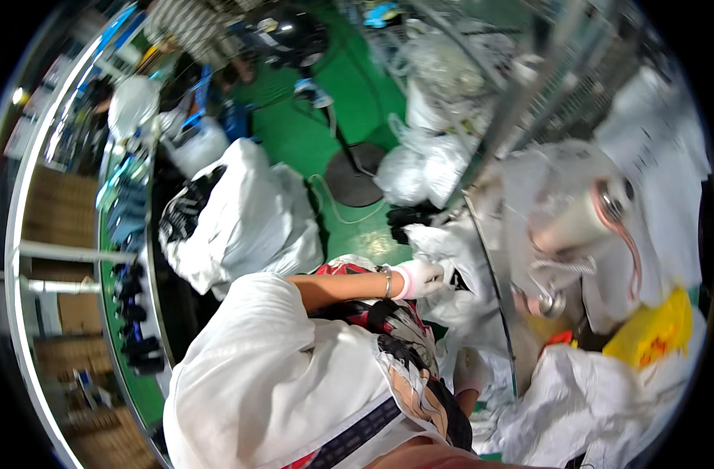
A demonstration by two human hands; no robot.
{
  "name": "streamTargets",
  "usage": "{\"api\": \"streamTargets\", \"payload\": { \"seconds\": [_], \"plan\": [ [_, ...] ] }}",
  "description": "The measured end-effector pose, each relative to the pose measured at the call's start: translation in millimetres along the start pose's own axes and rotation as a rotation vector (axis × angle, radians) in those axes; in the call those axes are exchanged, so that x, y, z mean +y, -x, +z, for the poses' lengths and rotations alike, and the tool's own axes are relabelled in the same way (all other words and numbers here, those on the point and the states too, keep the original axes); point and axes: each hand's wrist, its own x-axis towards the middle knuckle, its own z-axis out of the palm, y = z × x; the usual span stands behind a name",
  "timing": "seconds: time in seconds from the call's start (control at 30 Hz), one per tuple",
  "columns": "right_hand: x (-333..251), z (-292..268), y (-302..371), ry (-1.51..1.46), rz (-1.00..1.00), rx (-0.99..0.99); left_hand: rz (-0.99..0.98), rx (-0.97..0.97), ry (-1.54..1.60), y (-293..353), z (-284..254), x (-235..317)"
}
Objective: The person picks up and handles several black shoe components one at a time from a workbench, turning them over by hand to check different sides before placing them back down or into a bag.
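Note:
My left hand [419, 280], in a white glove with a pink cuff, reaches right. Its fingers are curled in at the rim of a white plastic bag [441, 244], which gapes over something dark. My right hand [469, 370], also in a pale glove, is lower down beside the bag's crumpled white folds. Its fingers are dim and blurred, so I cannot make out their pose. Patterned cloth in red, black and white lies across my lap, below my left forearm.
Close on the right, a metal-edged surface carries a pale flask [577, 222], a yellow bag [652, 328] and white sacks. A large white sack [251, 211] stands left. Behind are a round-based stand [357, 176] and tied clear bags [425, 166]. Dark parts line a bench [144, 391] at far left.

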Motion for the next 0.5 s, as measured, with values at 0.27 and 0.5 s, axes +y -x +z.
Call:
{"api": "streamTargets", "payload": {
  "seconds": [0.27,0.5],
  "plan": [
    [-66,17,-34,0.295,-0.161,-0.116,-0.329,-0.007,-0.222,85,-44,-108],
    [-188,80,-58,0.333,-0.418,-0.260,-0.609,0.025,-0.164,190,-91,-204]
  ]
}}
